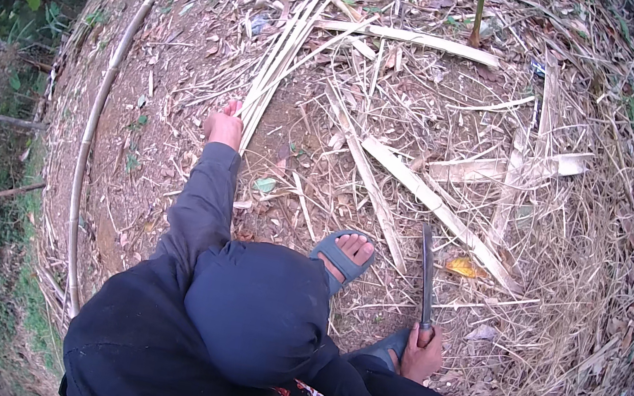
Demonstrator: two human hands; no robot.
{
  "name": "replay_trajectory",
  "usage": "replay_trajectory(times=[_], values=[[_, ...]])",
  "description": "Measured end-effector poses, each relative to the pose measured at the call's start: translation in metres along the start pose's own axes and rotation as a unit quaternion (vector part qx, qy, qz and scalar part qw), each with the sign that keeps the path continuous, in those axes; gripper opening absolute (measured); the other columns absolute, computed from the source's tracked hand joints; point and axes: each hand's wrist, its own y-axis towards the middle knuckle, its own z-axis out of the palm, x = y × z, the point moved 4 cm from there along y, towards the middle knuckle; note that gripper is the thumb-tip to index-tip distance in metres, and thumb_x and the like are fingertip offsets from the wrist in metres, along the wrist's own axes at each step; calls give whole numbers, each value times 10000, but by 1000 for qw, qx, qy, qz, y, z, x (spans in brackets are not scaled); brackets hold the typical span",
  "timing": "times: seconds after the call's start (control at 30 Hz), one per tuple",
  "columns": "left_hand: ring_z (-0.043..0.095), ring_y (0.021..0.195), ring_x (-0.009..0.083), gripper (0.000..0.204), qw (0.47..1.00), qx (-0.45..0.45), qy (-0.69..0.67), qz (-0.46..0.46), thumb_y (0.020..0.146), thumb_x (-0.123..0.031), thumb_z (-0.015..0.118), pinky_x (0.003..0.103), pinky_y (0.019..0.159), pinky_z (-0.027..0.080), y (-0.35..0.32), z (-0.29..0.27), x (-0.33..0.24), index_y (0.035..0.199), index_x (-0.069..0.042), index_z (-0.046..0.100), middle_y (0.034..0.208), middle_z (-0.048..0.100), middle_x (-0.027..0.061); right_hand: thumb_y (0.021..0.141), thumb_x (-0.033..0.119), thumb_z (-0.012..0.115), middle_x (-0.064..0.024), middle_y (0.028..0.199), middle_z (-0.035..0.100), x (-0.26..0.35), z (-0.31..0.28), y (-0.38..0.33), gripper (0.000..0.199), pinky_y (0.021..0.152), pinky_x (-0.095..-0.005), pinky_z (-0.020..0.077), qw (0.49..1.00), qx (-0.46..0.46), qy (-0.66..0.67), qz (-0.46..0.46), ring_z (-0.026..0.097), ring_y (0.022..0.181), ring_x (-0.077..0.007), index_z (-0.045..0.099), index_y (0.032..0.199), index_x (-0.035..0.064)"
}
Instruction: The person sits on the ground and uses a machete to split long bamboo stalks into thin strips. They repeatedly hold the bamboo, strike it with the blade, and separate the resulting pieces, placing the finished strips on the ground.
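My left hand [224, 126] reaches out at the left, its fingers closed at the near part of a bundle of thin pale bamboo strips [280, 58]. The strips lie on the ground and fan out away from me. Close to my right foot, my right hand [423, 355] grips the dark handle of a long knife [427, 274]. Its narrow blade points away from me, above the litter. My left knee [252, 309], in dark cloth, rises between my arms, and a grey sandal [345, 258] shows beyond it.
Split bamboo pieces [437, 204] lie crossed ahead and to the right. Another split length [411, 37] lies farther off, by a thin upright stem [479, 11]. A long pole [109, 79] runs along the left. Dry leaves and shavings cover the ground; a yellow leaf [465, 267] lies beside the blade.
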Motion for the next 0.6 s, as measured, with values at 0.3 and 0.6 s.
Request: replay_trajectory(times=[0.3, 0.6], values=[[445, 1107, 325, 444, 910, -300, 151, 243, 832, -216, 655, 510, 944, 330, 16, -106, -61, 1214, -44, 508, 1178, 490, 202, 894, 338, 723, -160, 937, 671, 16, 0, 5, 363, 691, -490, 514, 996, 74, -26, 53, 668, 818, -387, 625, 1116, 68], [559, 886, 247, 174, 607, 296, 642, 363, 938, -187, 635, 394, 822, 464, -134, -13, 106, 964, -22, 586, 966, 574, 132, 884, 328, 719, -127, 935, 647, 16, -2, 12, 312, 673, -492, 509, 996, 59, -50, 47, 661, 800, -381, 636, 1061, 85]])
